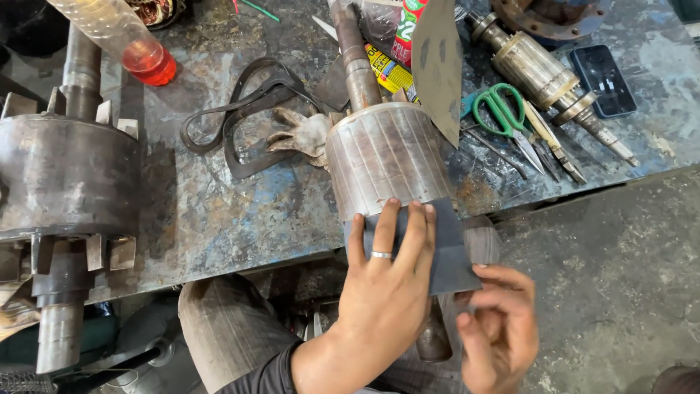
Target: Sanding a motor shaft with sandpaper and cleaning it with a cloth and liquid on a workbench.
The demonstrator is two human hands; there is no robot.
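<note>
Right hand: lowest in view, fingers loosely curled, fingertips pinching the lower right corner of a dark grey sheet of sandpaper.

Left hand: flat, fingers together and stretched forward, ring on one finger, pressing the sandpaper against the near end of a motor rotor. Neither hand is closed into a fist; the two sit close together, each on the same sheet.

Sandpaper: wrapped partly over the rotor's lower edge, hanging past the edge of the workbench.

Motor rotor: ribbed grey metal drum with a rusty shaft pointing away; lies on the bench at its near edge, above the person's knees.

Workbench: worn metal top, blue paint and rust.

Second rotor: larger, dark, at the far left, overhanging the bench edge.

Work glove: dirty, just left of the ribbed rotor, touching it.

Rubber belt: black, looped, beside the glove.

Plastic bottle: clear, red liquid at its bottom, upper left.

Scissors: green handles, right of the rotor, with pliers just beside them.

Small armature: brass-coloured, upper right.

Phone: dark, face up, far right.

Second sandpaper sheet: standing upright behind the ribbed rotor.
</note>
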